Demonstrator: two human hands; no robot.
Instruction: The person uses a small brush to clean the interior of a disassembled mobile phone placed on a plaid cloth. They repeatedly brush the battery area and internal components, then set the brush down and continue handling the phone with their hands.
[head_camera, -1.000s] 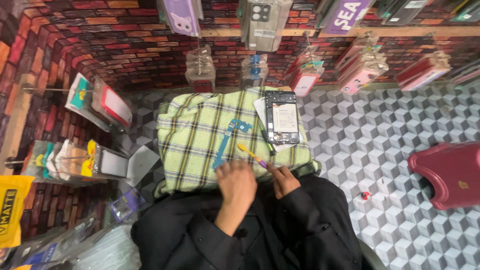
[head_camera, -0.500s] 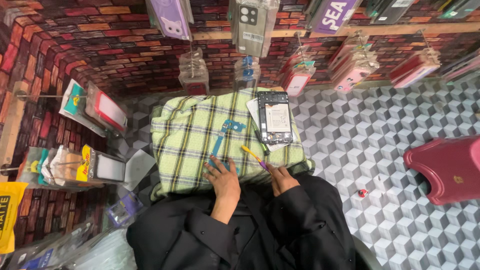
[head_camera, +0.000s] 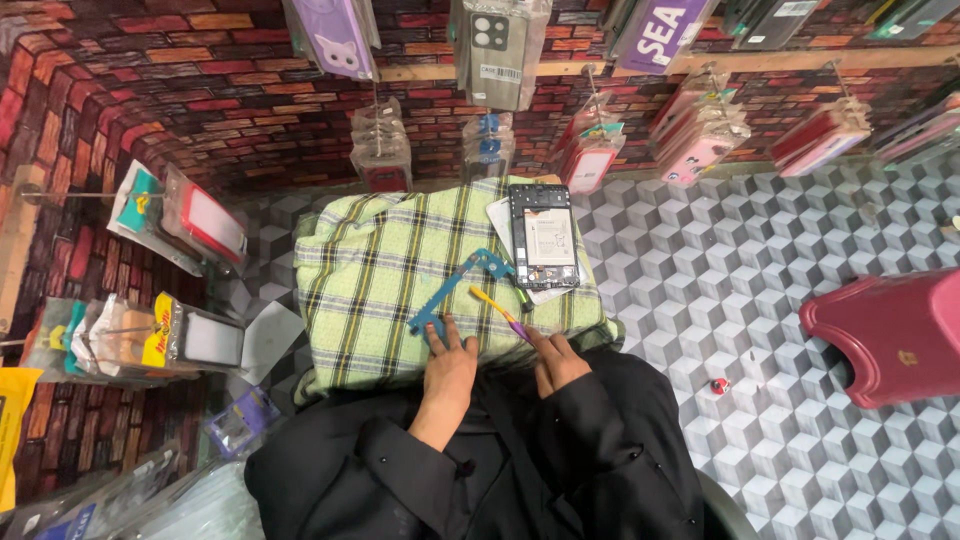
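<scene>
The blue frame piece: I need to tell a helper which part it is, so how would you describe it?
Find the green checked cloth in the middle. The blue frame piece lies slanted on it, touched by the left hand. Unlike the opened black phone and yellow-purple tool beside it, it is a thin teal L-shaped strip.

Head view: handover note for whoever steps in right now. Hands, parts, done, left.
Left hand: fingertips on the blue frame piece, lying on the green plaid cloth.
Right hand: holds a yellow and purple tool, tip over the cloth.
Opened phone: flat at the cloth's far right, insides showing, on a white sheet.
Done: phone open, blue piece out.
Left: phone still open, blue piece loose.
</scene>
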